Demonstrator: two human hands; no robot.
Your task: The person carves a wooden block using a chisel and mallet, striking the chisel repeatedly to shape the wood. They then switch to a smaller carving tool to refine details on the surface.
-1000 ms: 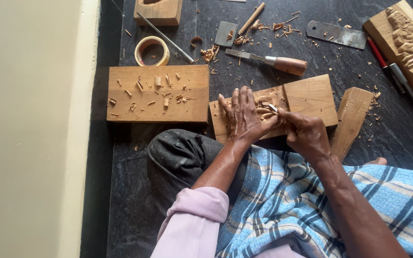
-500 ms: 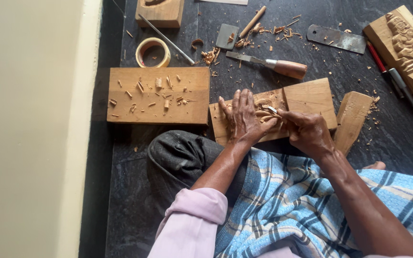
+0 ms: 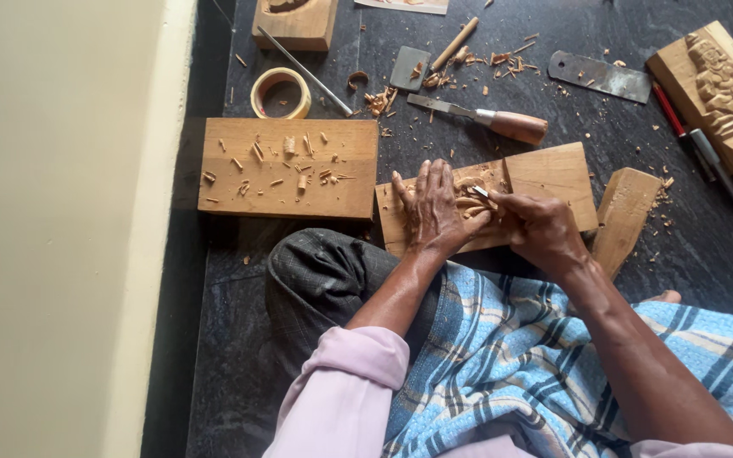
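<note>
A pale wall ran down the left edge of the view, and the dark stone floor began beside it. Near the floor's far left corner sat a roll of tape, with a thin metal rod slanting past it towards a small wooden block at the far edge. Nearer the person, a flat wooden board lay littered with curled shavings.

Just right of that board lay the wooden panel being carved, close to the person's bent knee. The left hand rested flat on the panel's left half, its fingers stretched out and close together, pressing the wood down. The carved hollow in the panel lay just beside those fingertips, between the two hands. The right hand was closed in a tight grip around a small carving tool, whose metal tip showed past the thumb and touched the hollow; the handle was hidden inside the fist.

Beyond the panel, a wooden-handled chisel lay among chips, with a flat metal blade farther right. A narrow wooden piece leaned at the panel's right end. Near the floor's far right corner lay a carved relief block, with a red pencil and a pen beside it.
</note>
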